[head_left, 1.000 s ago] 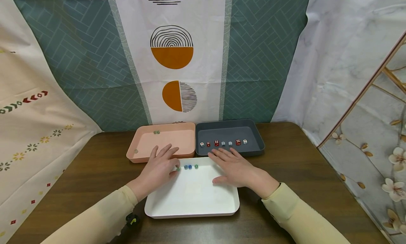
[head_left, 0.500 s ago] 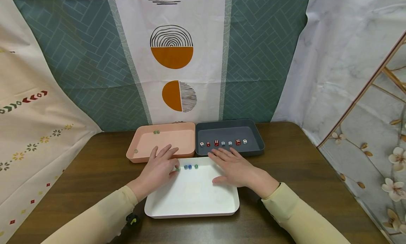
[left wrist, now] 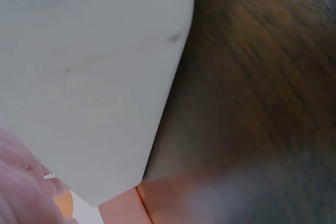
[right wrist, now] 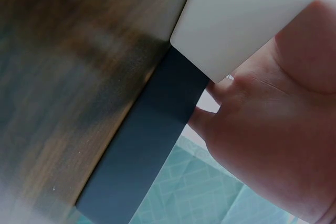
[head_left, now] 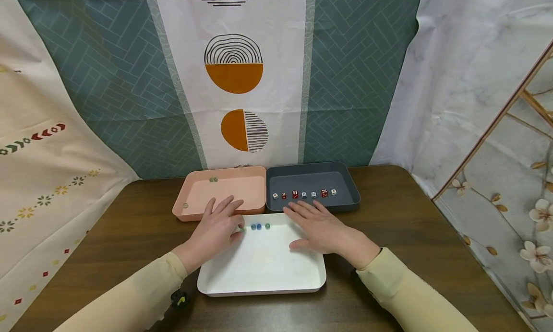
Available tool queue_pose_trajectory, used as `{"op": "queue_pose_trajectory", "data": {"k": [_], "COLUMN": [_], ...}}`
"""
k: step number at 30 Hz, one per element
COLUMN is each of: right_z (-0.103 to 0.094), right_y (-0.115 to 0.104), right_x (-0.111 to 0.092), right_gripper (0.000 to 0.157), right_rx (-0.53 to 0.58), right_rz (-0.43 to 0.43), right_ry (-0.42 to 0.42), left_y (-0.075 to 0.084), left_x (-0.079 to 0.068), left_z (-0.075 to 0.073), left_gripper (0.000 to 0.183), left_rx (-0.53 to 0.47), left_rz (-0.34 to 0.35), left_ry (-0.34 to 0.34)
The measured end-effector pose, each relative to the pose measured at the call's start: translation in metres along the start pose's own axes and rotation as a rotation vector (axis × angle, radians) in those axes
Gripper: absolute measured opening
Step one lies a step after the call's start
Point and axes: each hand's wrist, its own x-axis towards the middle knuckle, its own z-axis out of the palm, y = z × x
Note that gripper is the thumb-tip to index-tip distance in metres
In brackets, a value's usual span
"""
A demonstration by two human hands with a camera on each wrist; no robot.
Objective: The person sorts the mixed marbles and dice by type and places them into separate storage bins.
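My left hand reaches over the left part of the white tray, its thumb and curled index finger pinching a small green glass marble at the tray's far side. Its other fingers extend over the pink tray's near rim. To the right of that marble, two blue marbles and another green marble lie in a row. My right hand holds nothing; its fingers stretch towards the dark tray's near rim, with the palm over the white tray's right side. Neither wrist view shows the marbles.
Behind the white tray, a pink tray holds two green marbles and a clear one. Beside it, a dark grey tray carries a row of several red, white and bluish dice. Brown wooden table surrounds the trays.
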Motion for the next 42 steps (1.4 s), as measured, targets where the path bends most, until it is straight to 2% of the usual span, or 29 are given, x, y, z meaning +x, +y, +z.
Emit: {"op": "queue_pose_trajectory", "data": {"k": [8,17,25,34,42], "right_z": [-0.001,-0.002,0.0,0.001,0.0], "right_y": [-0.001,0.0,0.001,0.001,0.001], "right_x": [-0.001,-0.001,-0.001,0.0,0.0], "right_gripper": [0.096,0.096,0.096,0.097,0.097], "right_rx": [0.006,0.01,0.009,-0.004,0.006], "right_rz": [-0.005,-0.002,0.005,0.016,0.017], "right_ry": [0.002,-0.003,-0.006,-0.01,-0.016], "left_y": [0.001,-0.001,-0.009,-0.017,-0.03], "left_x": [0.001,0.003,0.005,0.01,0.019], "left_z": [-0.007,-0.017,-0.025,-0.032,-0.033], "left_gripper": [0.02,0.019,0.018,0.017,0.018], "left_rx": [0.013,0.006,-0.016,-0.03,0.011], "left_rz": [0.017,0.018,-0.017,-0.022,-0.037], "left_ry": [0.013,0.071,0.092,0.133,0.113]}}
